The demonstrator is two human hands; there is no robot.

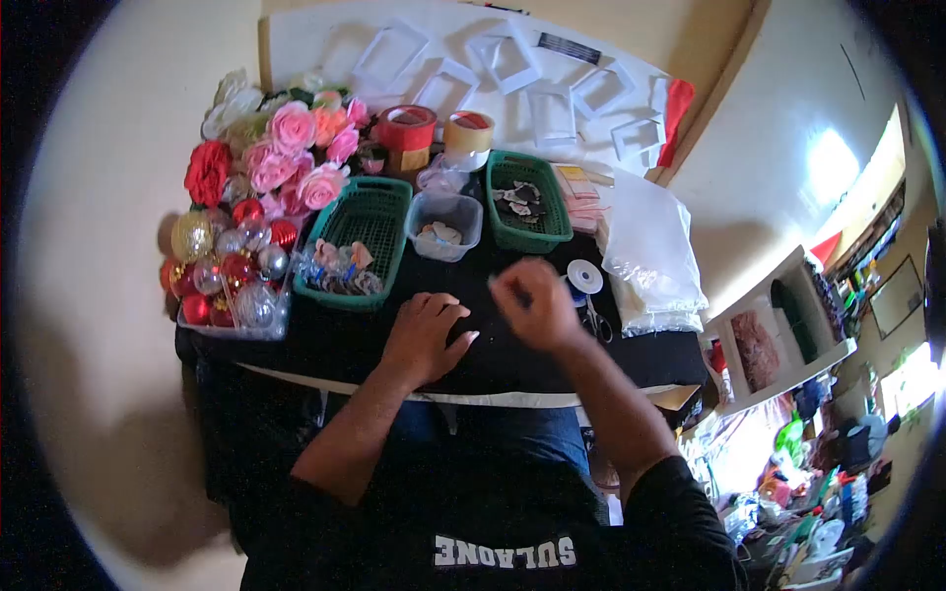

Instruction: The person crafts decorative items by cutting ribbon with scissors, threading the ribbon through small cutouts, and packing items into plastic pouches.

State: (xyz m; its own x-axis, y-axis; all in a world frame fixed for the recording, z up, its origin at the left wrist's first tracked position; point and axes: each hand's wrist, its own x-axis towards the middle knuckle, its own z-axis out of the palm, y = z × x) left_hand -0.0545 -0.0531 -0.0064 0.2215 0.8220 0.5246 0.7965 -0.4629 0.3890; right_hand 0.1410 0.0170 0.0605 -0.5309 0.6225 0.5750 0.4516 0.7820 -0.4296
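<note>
My left hand (426, 335) rests on the black tablecloth (493, 366), its fingers apart and holding nothing. Raised a little over the cloth, my right hand (535, 303) has curled fingers; whether something small is in them is hidden. A clear plastic tub (445, 227) with small pale pieces stands just beyond my hands. The left green basket (396, 231) holds small wrapped pieces, and the right green basket (532, 236) holds dark and grey pieces. Close to my right hand lie a white spool (584, 277) and scissors (597, 321).
Artificial flowers (293, 148) and a clear box of baubles (236, 271) are on the left. Tape rolls (467, 135) stand behind the tub. White frames (503, 56) lean at the back. Plastic bags (652, 246) lie at the right, beside pink packets (581, 197).
</note>
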